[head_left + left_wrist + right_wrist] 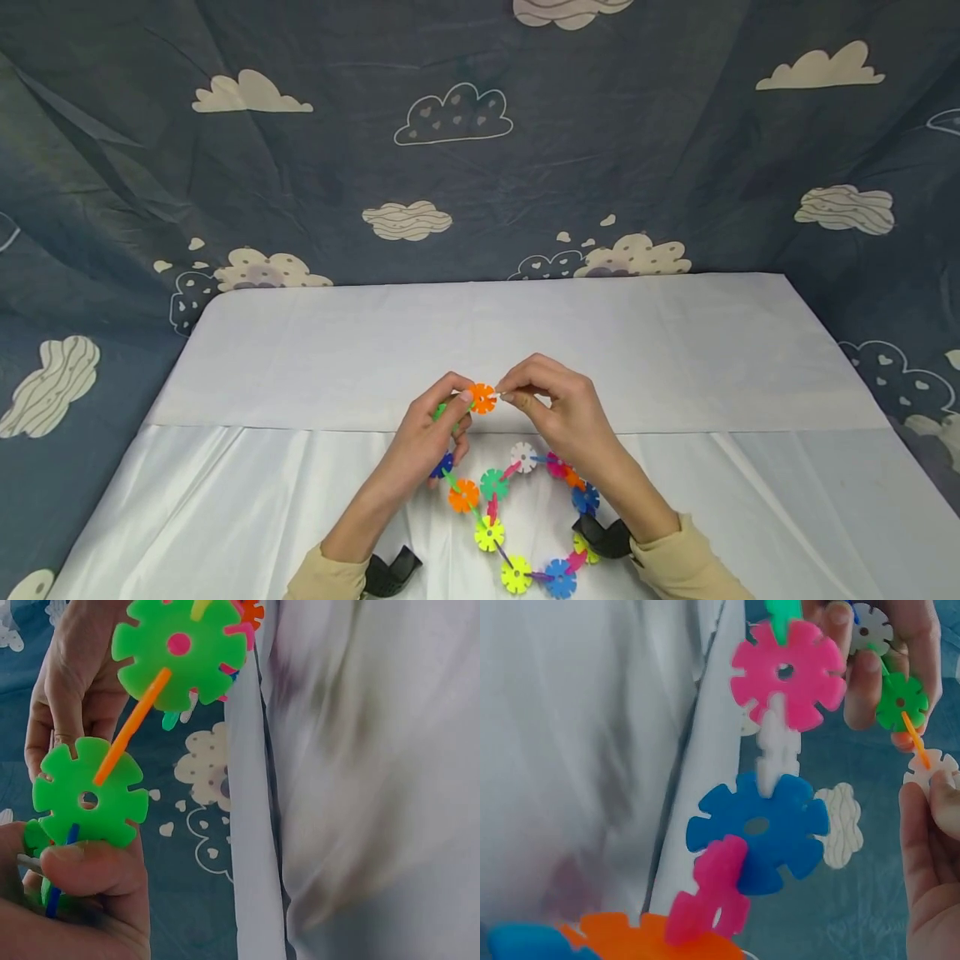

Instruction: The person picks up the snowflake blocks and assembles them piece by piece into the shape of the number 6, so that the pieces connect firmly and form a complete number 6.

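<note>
Above the white tabletop, my left hand (427, 429) pinches a chain of notched plastic discs near an orange disc (482, 398). The left wrist view shows that thumb against a green disc (112, 814). Facing it, my right hand (562, 408) pinches a small white disc (921, 766), seen edge-on at the orange disc's right side in the head view. Whether the white disc is fully slotted in, I cannot tell. Below both hands hangs or lies the chain's loop, with a yellow disc (490, 533), a light blue disc (560, 578) and a pink disc (802, 675) among several others.
A white cloth (262, 358) covers the table. Behind it hangs a dark blue curtain (480, 183) with cloud prints. Black straps (393, 573) sit at both wrists, and the right one overlaps part of the chain in the head view.
</note>
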Demonstrator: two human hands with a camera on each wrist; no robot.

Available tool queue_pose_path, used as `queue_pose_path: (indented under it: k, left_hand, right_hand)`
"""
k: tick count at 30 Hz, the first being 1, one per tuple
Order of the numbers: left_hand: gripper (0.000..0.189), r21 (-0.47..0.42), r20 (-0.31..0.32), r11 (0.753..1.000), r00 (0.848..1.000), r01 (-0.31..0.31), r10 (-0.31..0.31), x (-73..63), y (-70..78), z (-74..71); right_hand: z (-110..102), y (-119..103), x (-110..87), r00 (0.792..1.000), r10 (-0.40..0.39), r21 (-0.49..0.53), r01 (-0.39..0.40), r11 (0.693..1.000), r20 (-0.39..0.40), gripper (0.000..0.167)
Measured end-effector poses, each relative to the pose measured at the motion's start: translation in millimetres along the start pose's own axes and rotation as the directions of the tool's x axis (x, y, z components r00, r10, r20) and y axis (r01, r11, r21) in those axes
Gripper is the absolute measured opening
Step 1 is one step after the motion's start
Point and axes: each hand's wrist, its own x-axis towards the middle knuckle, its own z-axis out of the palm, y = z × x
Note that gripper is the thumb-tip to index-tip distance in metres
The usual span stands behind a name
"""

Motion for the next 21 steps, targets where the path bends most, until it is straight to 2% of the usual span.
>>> queue_pose_path:
  k: [4, 6, 9, 15, 19, 21]
  left_hand:
    - [0.022, 0.012, 0.002, 1.0, 1.0, -0.006, 0.006, 0.8, -2.0, -0.7]
    - [0.024, 0.013, 0.012, 1.0, 1.0, -0.015, 0.015, 2.5, -2.7, -1.9]
    - [0.026, -0.022, 0.026, 1.0, 1.0, -0.006, 0.006, 4.8, -5.1, -4.5]
    - [0.027, -0.075, 0.006, 0.997, 1.0, 0.004, -0.004, 9.1, -10.0, -13.0]
    - [0.037, -0.071, 0.021, 0.997, 1.0, -0.01, 0.011, 10.3, -13.3, -17.8]
    - [0.044, -0.069, 0.029, 0.998, 1.0, -0.007, 0.009, 10.7, -14.5, -20.0]
  right_hand:
    - [1, 2, -0.3, 1.0, -0.003, -0.002, 0.003, 1.0, 0.011, 0.016]
    - [1, 4, 0.1, 0.999, 0.038, 0.022, -0.038, 0.999, 0.016, 0.015]
    - [-2, 6, -0.2, 0.99, 0.141, 0.038, -0.142, 0.989, 0.029, 0.013]
    - [-12, 13, -2.1, 0.938, 0.343, 0.043, -0.345, 0.938, 0.05, 0.031]
    - [-23, 15, -6.6, 0.91, 0.412, 0.036, -0.414, 0.91, 0.058, 0.037]
    - [-28, 16, -11.1, 0.895, 0.439, -0.019, -0.439, 0.898, 0.073, 0.034]
